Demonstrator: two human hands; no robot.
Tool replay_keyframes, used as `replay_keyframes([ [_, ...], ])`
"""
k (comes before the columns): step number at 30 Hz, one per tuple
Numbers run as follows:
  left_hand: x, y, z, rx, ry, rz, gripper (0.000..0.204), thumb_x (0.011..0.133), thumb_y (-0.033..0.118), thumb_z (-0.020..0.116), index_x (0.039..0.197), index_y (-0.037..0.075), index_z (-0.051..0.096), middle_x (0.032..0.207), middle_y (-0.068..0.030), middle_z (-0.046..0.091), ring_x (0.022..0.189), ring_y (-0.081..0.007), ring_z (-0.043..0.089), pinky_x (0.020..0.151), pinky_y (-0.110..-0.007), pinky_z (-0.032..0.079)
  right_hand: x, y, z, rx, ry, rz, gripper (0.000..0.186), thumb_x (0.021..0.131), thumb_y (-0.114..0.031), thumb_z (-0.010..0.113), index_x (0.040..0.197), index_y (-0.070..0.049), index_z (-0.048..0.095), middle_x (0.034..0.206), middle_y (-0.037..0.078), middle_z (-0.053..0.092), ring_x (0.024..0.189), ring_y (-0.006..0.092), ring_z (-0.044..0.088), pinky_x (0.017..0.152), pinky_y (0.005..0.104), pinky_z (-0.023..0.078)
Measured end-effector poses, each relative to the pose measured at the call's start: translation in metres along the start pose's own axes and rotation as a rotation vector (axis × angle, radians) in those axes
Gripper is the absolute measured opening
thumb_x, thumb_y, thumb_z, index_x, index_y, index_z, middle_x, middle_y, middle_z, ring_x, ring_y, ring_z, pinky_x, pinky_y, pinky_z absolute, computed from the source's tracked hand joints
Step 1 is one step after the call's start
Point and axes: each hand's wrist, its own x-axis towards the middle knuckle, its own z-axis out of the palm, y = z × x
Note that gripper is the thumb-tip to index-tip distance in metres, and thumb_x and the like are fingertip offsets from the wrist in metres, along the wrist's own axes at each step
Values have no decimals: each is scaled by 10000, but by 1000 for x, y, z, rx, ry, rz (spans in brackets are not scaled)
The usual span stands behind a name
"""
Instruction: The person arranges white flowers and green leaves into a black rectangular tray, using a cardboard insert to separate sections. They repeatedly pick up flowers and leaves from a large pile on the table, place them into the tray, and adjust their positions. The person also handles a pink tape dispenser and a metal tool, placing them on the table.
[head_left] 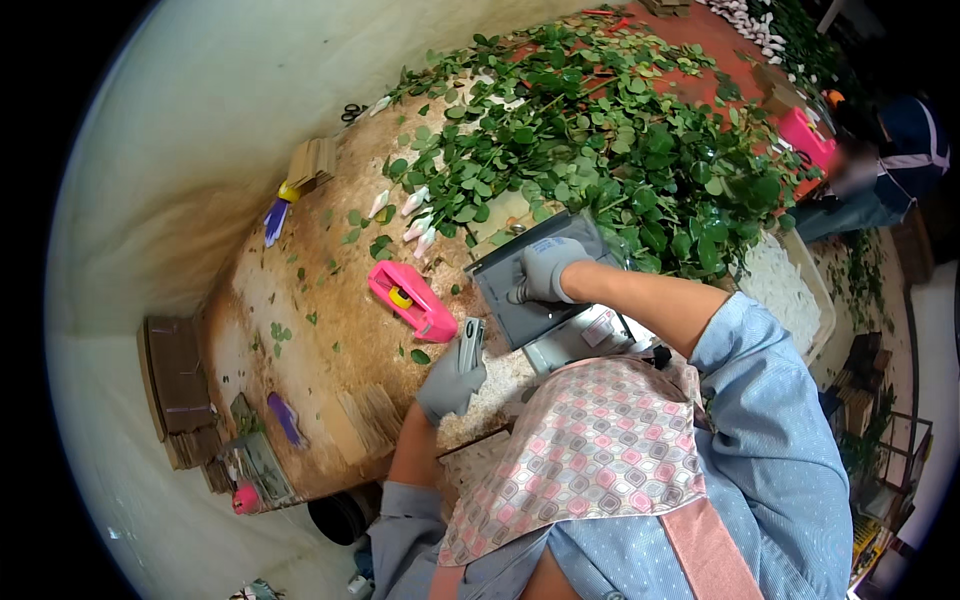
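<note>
My left hand (pixel 450 391), in a grey glove, is closed around a silver metal hand tool (pixel 471 345) that looks like a plier stapler, pointing away from me. My right hand (pixel 549 268), also gloved in grey, lies on a dark grey flat tray (pixel 540 322), its thumb apart from the other fingers; nothing shows in it. This tray sits at a tilt over a pale machine or box (pixel 570 345) near my apron. Left of the tray is a pink tape dispenser (pixel 430 315) with a yellow core, close to the tool's tip. Pale pink-white rose buds (pixel 417 227) lie just beyond.
A large heap of leafy green stems (pixel 620 150) covers the far part of the worktable (pixel 310 390). Cardboard pieces (pixel 370 418) lie at the near left, and purple gloves (pixel 285 419) beside them. Another person (pixel 880 165) works at the far right, near a pink dispenser (pixel 806 138).
</note>
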Motion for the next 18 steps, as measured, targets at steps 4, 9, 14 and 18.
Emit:
replay_keyframes([
  [4, 21, 9, -31, 375, -49, 95, 200, 858, 109, 640, 1028, 72, 542, 861, -7, 525, 763, -118, 517, 674, -307, 460, -3, -5, -2, -5, 8, 16, 583, 796, -560, 774, 1069, -45, 774, 1077, 194, 750, 1011, 366, 720, 891, 443, 572],
  [9, 37, 42, -51, 543, -248, 88, 252, 866, 184, 639, 1056, 47, 546, 900, -83, 550, 823, -211, 546, 740, -369, 473, 0, -2, 1, 30, 5, 10, 573, 801, -553, 776, 1062, -44, 775, 1065, 186, 754, 999, 365, 723, 871, 442, 578],
  [14, 56, 60, -53, 614, -327, 169, 443, 876, 307, 688, 1207, 36, 574, 1082, -212, 646, 1010, -375, 638, 862, -450, 506, 4, 3, 6, 53, -1, 5, 529, 801, -540, 785, 1084, -94, 760, 1050, 166, 753, 1010, 362, 710, 865, 438, 559],
  [18, 63, 81, -38, 771, -283, 73, 434, 861, 371, 729, 1142, 57, 622, 1054, -212, 674, 995, -396, 660, 855, -465, 519, 0, 3, 0, 85, -17, -6, 506, 824, -515, 764, 1077, -77, 761, 1063, 181, 747, 1014, 369, 709, 873, 447, 562],
])
